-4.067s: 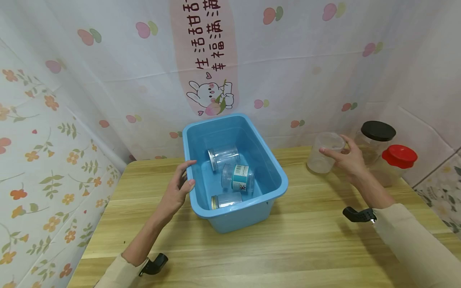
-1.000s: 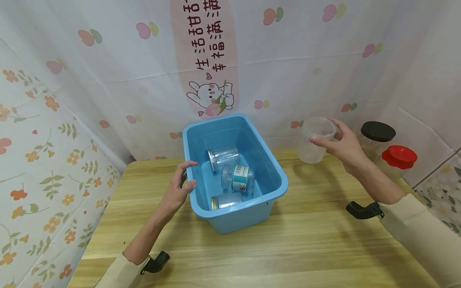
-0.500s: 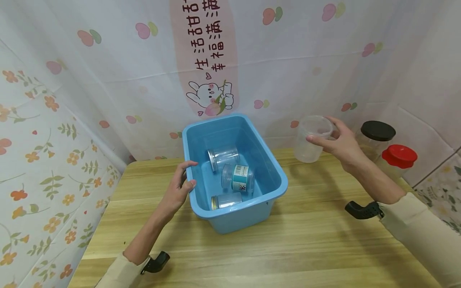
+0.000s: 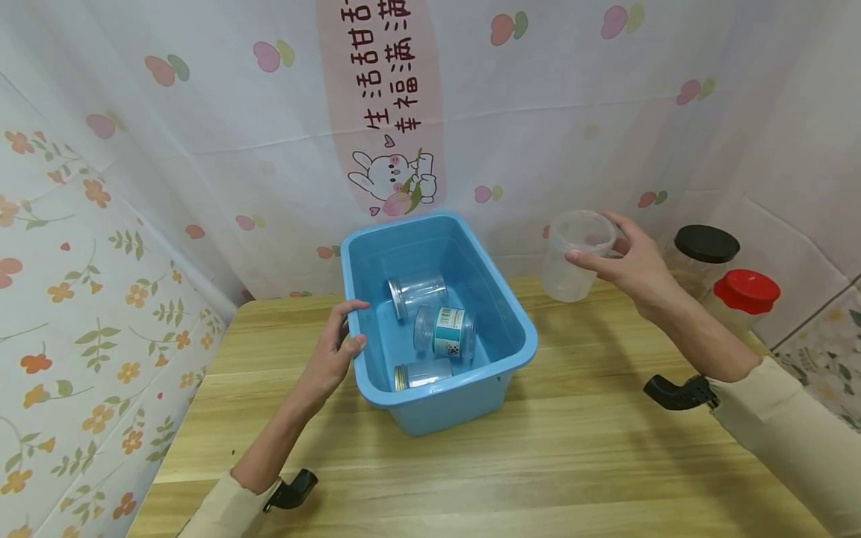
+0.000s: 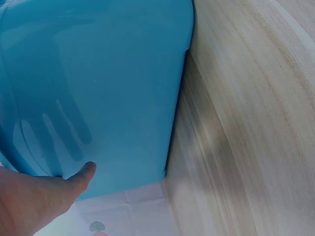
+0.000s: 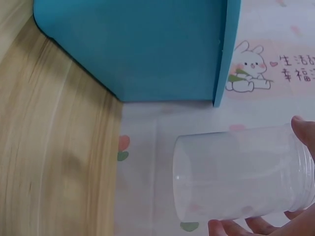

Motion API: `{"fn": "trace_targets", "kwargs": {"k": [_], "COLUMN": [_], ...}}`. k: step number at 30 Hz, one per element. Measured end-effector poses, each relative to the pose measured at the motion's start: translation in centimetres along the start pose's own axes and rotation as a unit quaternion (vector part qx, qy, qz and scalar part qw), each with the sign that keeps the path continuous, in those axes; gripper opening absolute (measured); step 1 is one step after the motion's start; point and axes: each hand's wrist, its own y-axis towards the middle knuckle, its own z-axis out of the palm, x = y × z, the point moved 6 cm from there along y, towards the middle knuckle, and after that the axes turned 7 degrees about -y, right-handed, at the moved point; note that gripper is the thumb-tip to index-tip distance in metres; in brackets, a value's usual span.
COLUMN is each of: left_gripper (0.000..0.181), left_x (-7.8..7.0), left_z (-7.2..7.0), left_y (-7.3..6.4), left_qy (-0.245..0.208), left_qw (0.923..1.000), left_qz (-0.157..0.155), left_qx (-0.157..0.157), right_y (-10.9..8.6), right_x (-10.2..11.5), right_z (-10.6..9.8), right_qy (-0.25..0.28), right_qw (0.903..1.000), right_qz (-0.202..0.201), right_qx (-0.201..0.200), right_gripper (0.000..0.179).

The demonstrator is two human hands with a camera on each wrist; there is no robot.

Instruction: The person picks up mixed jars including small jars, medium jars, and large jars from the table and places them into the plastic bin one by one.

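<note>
R hand point(image 4: 632, 265) pinches clear jar point(image 4: 568, 267) near its mouth — snug's best imo; L hand point(image 4: 328, 351) grips tub point(image 4: 451, 415) rim — gd brace.

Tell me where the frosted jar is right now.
In the head view, the frosted jar is right of centre, held in the right hand above the table, between the tub and the black-lidded jar.
</note>
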Motion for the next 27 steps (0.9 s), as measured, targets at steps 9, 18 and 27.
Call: {"fn": "trace_targets", "kwargs": {"k": [9,18,27], "left_gripper": [0.048,0.048,0.049], "left_x": [0.0,0.0,0.1], "left_z": [0.0,-0.1,0.0], "left_y": [0.1,0.0,0.0], "left_qy": [0.003,0.002,-0.003], "left_qw": [1.0000,1.0000,0.9999], "left_qz": [0.003,0.004,0.008], "left_qx": [-0.002,0.001,0.007], "right_y": [-0.1,-0.4,-0.6], "right_x": [1.3,2.8,3.7], "right_z": [0.1,0.2,0.3], "right_qy": [-0.006,-0.015,-0.020], "right_qw": [0.9999,0.9993,0.9992], "right_qz": [-0.014,-0.035,-0.034], "right_qx": [-0.002,-0.005,-0.002], "right_gripper": [0.087,0.083,0.083]}}
